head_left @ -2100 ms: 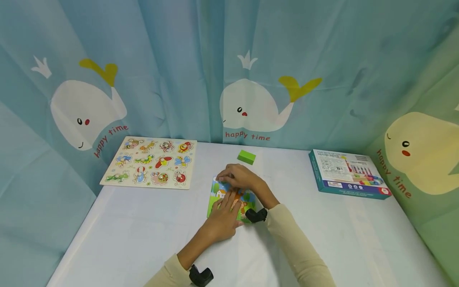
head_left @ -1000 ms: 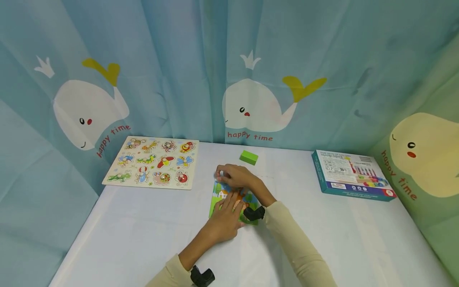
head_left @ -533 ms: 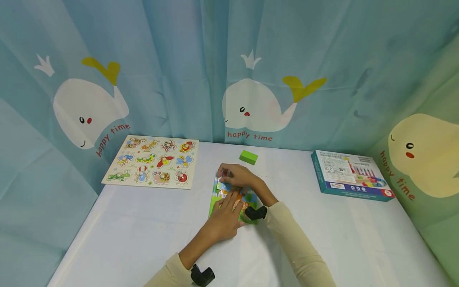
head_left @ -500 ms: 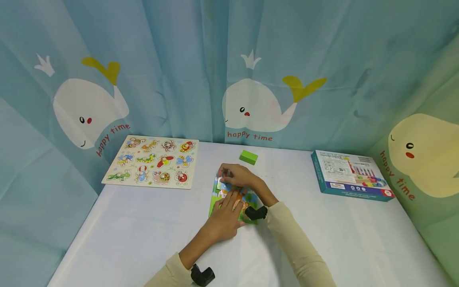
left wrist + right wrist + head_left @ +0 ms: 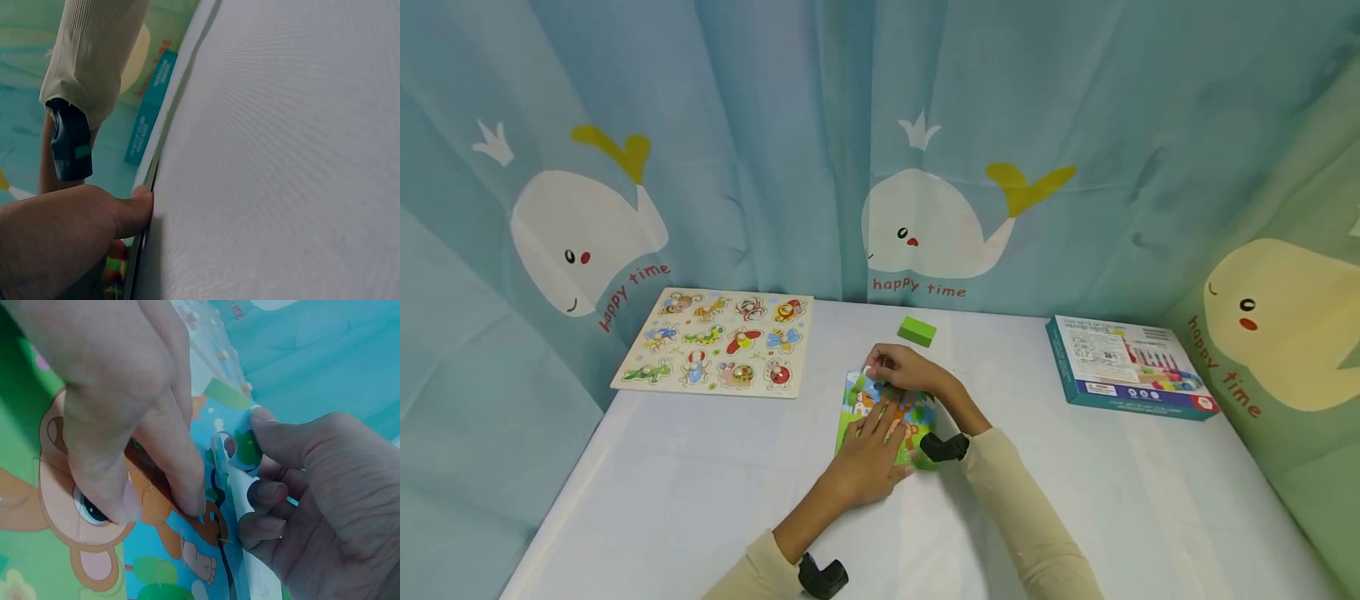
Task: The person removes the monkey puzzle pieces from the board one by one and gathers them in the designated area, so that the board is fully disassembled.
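A jigsaw puzzle (image 5: 846,437) with a monkey on a green and blue scene lies flat on the white table. My left hand (image 5: 867,462) rests on it, fingers spread and pressing the picture; in the left wrist view its thumb (image 5: 134,212) lies at the puzzle's edge. My right hand (image 5: 910,369) is at the puzzle's far edge. In the right wrist view, its thumb and fingers pinch a puzzle piece (image 5: 247,447) with a green bush on blue, tilted up from the pieces around it. Both hands cover much of the picture.
Behind the puzzle stands a green block (image 5: 917,331). A wooden peg board with insect pictures (image 5: 752,354) lies at the back left, a teal box (image 5: 1131,367) at the back right. Curtains with whales (image 5: 925,221) hang behind the table.
My right hand has shifted slightly right along the puzzle's far edge, uncovering more of its far left corner. My left hand stays in place on the picture.
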The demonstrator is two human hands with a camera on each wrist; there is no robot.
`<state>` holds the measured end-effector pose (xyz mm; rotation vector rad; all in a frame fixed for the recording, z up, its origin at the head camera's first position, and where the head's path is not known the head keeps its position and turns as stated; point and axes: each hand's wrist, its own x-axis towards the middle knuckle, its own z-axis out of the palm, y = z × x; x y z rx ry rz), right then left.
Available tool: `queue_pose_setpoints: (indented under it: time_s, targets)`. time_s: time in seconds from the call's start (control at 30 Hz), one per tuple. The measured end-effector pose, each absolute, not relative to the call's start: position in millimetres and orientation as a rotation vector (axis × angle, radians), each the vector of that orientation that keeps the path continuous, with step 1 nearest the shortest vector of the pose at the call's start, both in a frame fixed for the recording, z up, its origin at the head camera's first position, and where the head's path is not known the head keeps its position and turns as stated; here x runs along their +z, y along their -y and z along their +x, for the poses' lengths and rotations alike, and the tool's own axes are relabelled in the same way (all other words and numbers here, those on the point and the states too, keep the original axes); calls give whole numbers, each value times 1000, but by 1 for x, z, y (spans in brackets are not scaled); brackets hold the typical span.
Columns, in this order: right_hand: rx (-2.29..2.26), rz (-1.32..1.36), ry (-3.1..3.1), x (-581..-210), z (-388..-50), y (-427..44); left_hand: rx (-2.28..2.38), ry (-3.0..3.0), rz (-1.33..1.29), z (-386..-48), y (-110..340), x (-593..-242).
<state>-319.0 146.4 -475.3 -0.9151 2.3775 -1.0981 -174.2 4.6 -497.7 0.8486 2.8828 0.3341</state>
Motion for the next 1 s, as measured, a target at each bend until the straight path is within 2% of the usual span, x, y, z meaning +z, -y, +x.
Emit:
queue_pose_setpoints:
  time_s: [0.33, 0.57, 0.7, 0.83, 1.0]
  targets:
    - [-1342, -794, -2444, -479, -314, -164, 257, -2945, 899, -171, -3, -493]
    - [-1386, -740, -2461, -438, -284, -177, 232, -2956, 894, -172, -2, -494]
    - [-1396, -659, -2459, -433, -274, -189, 249, -2968, 893, -173, -1, -495]
    - [-1405, -557, -2509, -437, -267, -204, 259, -2977, 888, -173, 0, -495]
    - [-1437, -455, -2643, -463, -262, -231, 275, -2981, 911, -173, 0, -499]
